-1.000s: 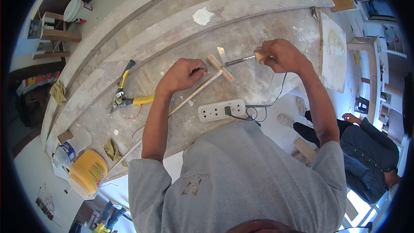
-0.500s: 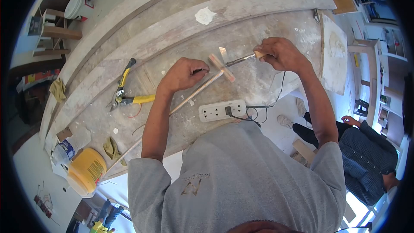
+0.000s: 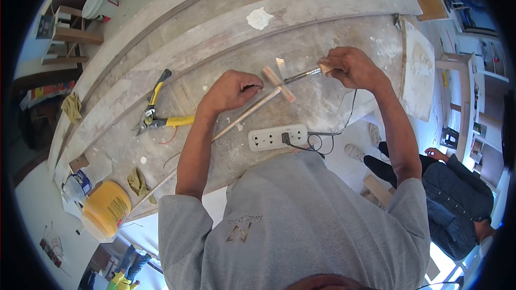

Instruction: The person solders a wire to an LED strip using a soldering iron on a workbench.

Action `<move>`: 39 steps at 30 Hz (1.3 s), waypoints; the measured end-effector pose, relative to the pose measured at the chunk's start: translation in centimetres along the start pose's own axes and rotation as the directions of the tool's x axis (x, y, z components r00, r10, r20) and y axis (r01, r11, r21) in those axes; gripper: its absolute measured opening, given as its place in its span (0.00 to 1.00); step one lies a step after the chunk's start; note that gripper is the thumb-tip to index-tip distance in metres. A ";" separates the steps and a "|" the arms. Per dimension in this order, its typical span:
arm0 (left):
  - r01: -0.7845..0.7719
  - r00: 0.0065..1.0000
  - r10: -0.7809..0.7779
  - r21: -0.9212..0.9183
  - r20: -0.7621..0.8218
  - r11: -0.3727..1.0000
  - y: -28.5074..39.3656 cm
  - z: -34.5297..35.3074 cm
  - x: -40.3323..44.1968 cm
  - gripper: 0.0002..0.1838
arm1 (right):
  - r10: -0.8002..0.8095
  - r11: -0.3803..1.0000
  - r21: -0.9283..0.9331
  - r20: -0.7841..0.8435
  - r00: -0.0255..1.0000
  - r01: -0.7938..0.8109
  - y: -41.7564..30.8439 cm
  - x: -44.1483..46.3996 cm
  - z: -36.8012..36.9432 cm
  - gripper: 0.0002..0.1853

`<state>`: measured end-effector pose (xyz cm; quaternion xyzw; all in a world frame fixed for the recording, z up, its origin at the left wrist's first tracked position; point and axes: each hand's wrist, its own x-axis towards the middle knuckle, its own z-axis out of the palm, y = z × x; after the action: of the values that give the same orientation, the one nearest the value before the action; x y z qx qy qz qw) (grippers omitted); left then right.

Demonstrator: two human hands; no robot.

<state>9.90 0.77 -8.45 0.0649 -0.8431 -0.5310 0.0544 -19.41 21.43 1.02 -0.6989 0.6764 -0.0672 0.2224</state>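
My right hand (image 3: 352,69) is closed round the wooden handle of a soldering iron (image 3: 303,77), its metal shaft pointing left. The iron's tip end is at a small wooden block (image 3: 279,84). A long thin copper-coloured rod (image 3: 236,122) slants across the table, its upper end resting against that block. Beside the block stands a small shiny strip (image 3: 280,65). My left hand (image 3: 231,90) is closed in a pinch just left of the block, above the rod; what its fingers hold, if anything, is hidden.
A white power strip (image 3: 263,139) with a plugged-in black cord lies near the table's front edge. Yellow-handled snips (image 3: 153,108), a yellow tub (image 3: 110,204), a bottle (image 3: 79,183) and a cloth (image 3: 138,181) are leftward. Curved boards (image 3: 199,37) span the back. Another person (image 3: 457,198) is at right.
Both hands keep nearly the same places, and the soldering iron stays at the block. The whole view has shifted very slightly.
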 end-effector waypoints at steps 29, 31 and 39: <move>0.005 1.000 -0.005 -0.003 0.011 1.000 -0.3 0.1 0.0 0.06 | -0.135 0.980 -0.160 -0.081 0.988 0.121 0.6 1.2 0.4 0.21; 0.012 1.000 -0.012 -0.008 0.010 1.000 -0.1 0.0 0.0 0.06 | -0.134 0.979 -0.164 -0.074 0.988 0.121 0.5 1.2 0.3 0.21; 0.038 0.998 -0.040 0.034 0.052 0.999 0.0 -0.2 -0.1 0.07 | -0.121 0.979 -0.173 -0.065 0.991 0.108 0.4 1.3 0.4 0.22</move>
<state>10.04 0.64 -8.39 0.0682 -0.8515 -0.5194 0.0208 -19.50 20.26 0.23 -0.7501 0.6461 -0.0485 0.1324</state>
